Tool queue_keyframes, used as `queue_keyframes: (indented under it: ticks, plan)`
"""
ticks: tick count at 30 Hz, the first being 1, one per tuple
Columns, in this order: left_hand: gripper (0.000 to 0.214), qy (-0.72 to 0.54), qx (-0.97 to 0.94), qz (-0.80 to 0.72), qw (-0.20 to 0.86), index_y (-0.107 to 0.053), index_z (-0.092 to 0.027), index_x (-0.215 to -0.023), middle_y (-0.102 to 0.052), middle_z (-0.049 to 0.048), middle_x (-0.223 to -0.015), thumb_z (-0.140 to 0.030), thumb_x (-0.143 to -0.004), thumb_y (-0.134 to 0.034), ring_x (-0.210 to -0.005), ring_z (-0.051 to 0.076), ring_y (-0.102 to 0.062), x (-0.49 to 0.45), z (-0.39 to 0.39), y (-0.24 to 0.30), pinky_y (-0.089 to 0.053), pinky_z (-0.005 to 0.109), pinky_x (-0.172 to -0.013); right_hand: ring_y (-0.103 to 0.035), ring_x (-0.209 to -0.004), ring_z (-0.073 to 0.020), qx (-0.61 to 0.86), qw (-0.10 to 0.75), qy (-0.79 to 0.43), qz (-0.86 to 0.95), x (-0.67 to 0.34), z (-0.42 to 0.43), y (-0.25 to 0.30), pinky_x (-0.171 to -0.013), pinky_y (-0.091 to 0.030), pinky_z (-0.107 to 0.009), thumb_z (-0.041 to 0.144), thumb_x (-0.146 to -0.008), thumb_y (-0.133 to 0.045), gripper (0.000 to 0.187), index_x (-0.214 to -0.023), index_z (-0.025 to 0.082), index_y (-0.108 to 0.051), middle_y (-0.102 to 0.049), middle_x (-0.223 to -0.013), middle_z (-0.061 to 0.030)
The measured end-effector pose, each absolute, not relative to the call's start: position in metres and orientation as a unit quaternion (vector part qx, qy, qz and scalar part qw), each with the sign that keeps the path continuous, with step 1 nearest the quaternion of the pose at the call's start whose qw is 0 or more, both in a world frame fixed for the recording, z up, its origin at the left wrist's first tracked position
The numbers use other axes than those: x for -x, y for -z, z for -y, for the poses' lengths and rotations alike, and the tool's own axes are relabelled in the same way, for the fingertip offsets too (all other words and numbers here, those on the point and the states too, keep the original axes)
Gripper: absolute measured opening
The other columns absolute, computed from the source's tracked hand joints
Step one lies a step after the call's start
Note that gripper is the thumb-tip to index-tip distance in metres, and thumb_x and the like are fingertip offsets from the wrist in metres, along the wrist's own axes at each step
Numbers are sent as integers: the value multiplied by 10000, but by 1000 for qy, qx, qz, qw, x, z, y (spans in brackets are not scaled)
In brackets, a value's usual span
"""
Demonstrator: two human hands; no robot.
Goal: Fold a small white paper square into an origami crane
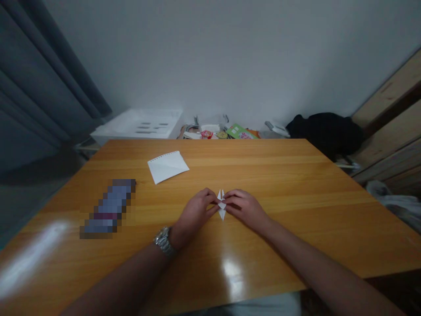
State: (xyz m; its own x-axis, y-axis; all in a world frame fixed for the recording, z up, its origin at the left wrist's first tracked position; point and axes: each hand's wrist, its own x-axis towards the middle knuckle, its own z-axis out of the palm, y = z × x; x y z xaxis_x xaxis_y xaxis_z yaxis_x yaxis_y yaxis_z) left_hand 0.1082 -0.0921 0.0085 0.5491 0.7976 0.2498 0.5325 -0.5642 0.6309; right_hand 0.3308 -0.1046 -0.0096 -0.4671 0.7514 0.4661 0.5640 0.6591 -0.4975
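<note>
A small piece of folded white paper [222,212] is between my two hands, just above or on the wooden table [283,184]. Two narrow points stick up at its far end, and one point faces me. My left hand [196,210], with a metal watch [164,241] at its wrist, pinches the left edge of the paper. From the other side, the fingers of my right hand [248,210] are closed on its right edge. My fingertips cover parts of the folds.
A torn-edged white sheet [168,167] lies beyond my left hand. Farther left is a pixelated, phone-shaped object [110,206]. Behind the table stand a white plastic tub [141,125], a green booklet [241,131] and small items. A black bundle [325,131] sits at the right.
</note>
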Motion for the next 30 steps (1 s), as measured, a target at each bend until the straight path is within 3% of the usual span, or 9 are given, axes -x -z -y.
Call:
queue_keyframes:
  ticks: [5, 11, 19, 30]
  plan:
    - [151, -258, -858, -370, 246, -710, -212, -1054, -643, 43, -1042, -282, -939, -643, -942, 174, -639, -104, 90, -12, -509, 288, -875, -675, -1033, -197, 380, 323, -130, 857, -331, 107, 9, -916, -539, -346, 262, -957, -633, 144, -1063, 243, -728, -724, -1121, -60]
    - [131, -210, -877, -382, 203, -718, -192, -1018, -655, 41, -1038, -256, -948, -628, -914, 171, -650, -104, 91, -15, -513, 268, -832, -697, -1046, -188, 377, 297, -119, 869, -333, 108, 8, -918, -570, -322, 260, -979, -595, 181, -1091, 235, -734, -731, -1157, -64]
    - [197, -159, -903, -383, 111, -718, -205, -1013, -669, 49, -1037, -299, -994, -546, -890, 180, -639, -106, 96, -24, -501, 277, -784, -696, -1108, -214, 365, 257, -107, 888, -337, 108, 5, -982, -576, -371, 211, -981, -570, 239, -1156, 244, -730, -718, -1229, -72]
    - [234, -77, -936, -342, 34, -701, -181, -1114, -649, 109, -1060, -252, -986, -519, -927, 244, -609, -104, 100, -38, -496, 386, -847, -656, -1185, -251, 334, 214, -63, 916, -340, 114, -1, -1025, -554, -402, 128, -949, -541, 364, -1291, 177, -655, -653, -1332, -126]
